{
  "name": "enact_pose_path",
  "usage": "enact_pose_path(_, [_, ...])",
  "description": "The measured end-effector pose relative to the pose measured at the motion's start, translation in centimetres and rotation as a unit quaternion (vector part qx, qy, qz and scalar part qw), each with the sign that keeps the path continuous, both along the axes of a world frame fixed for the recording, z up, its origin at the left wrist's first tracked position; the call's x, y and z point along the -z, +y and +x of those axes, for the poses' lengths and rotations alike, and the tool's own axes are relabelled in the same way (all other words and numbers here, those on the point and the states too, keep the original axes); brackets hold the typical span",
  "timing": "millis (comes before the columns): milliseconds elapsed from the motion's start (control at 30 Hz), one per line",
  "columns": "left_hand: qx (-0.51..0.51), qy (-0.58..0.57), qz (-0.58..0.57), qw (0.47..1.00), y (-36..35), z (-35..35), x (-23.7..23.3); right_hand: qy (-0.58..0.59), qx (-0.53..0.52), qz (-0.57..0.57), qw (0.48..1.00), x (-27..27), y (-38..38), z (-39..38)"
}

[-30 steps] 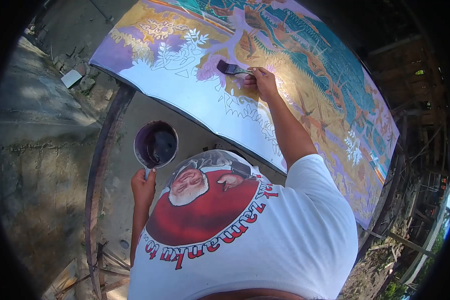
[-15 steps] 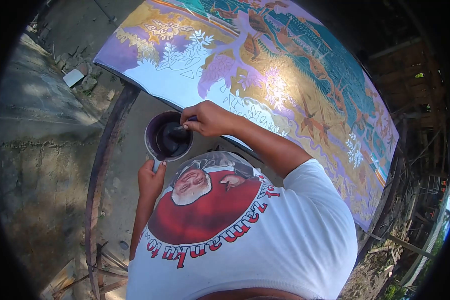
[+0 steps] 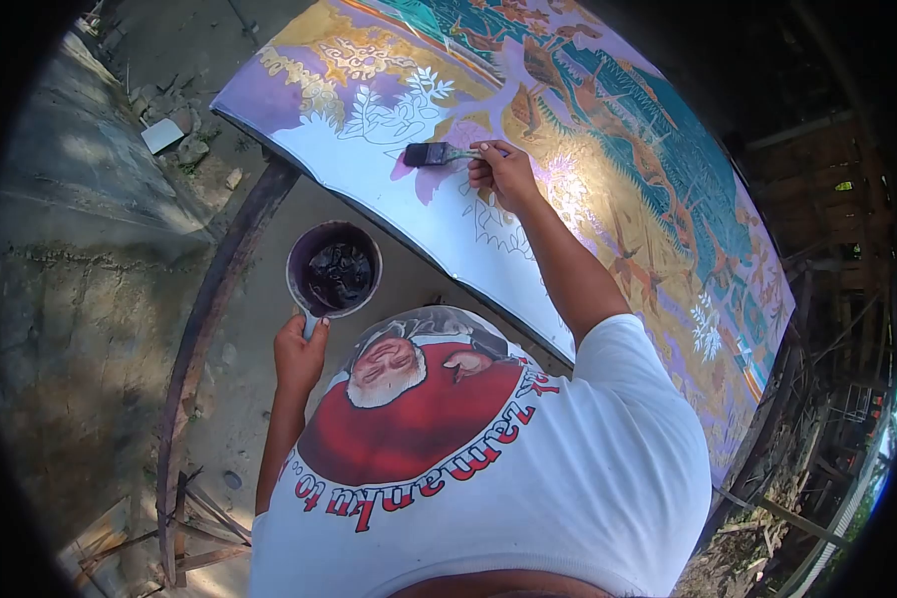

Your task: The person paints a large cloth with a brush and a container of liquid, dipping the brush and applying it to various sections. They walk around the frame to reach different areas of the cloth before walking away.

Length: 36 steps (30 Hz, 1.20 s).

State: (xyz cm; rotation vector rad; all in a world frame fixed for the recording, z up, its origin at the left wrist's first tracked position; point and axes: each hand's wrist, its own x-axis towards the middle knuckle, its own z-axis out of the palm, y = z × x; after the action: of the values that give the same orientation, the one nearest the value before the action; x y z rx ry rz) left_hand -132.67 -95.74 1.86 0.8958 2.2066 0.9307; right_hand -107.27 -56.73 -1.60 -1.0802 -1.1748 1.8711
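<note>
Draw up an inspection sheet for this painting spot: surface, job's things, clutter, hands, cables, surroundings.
Surface: painted cloth, multicoloured, near edge partly white.
Job's things: brush, bristles on the cloth's purple patch; cup holding dark purple paint.
Clutter: stones and a white slab on the ground; loose sticks.
Hands: right hand grips the brush; left hand holds the cup by its handle.
Cables: nothing seen.
Surroundings: curved wooden beam, concrete ground, timber structure at right.

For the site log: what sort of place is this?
Likely an outdoor cloth-painting workshop: long stretched cloth painted purple, gold and teal, round cup of dark purple paint, bare concrete ground with rubble.
</note>
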Motion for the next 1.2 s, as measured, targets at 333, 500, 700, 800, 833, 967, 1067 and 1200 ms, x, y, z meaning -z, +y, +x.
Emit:
enact_pose_path(333, [-0.030, -0.032, -0.017, 0.999, -1.4, -0.4, 0.5, -0.086, -0.188, -0.016, 0.978, -0.4, 3.9, 0.2])
enact_pose_path(500, [-0.042, -0.048, -0.005, 0.998, -1.8, 0.0, 0.3, -0.160, -0.203, -0.022, 0.966, -3.4, 4.8, 6.5])
enact_pose_path(700, [-0.038, -0.040, -0.011, 0.998, -1.4, -0.1, 0.0, -0.126, -0.085, -0.019, 0.988, -0.8, 3.2, 10.8])
enact_pose_path(800, [-0.020, -0.027, -0.011, 0.999, -1.3, -0.7, 1.0, -0.117, -0.216, -0.052, 0.968, -1.4, 0.6, 8.7])
enact_pose_path(833, [-0.017, -0.026, -0.009, 0.999, -1.1, -0.8, 1.2, -0.085, -0.137, -0.056, 0.985, -0.7, 0.8, 8.0])
enact_pose_path(967, [-0.001, -0.026, -0.006, 1.000, -0.5, -0.6, 1.3, -0.010, 0.120, 0.003, 0.993, 2.7, 0.4, 2.3])
enact_pose_path(1067, [0.012, -0.026, -0.007, 1.000, 0.3, -0.5, 1.2, -0.016, -0.039, 0.006, 0.999, 0.3, -3.1, -1.8])
enact_pose_path(1200, [0.022, -0.022, -0.001, 1.000, 1.1, -0.1, 0.9, -0.042, -0.110, 0.113, 0.987, -5.1, -6.0, -3.9])
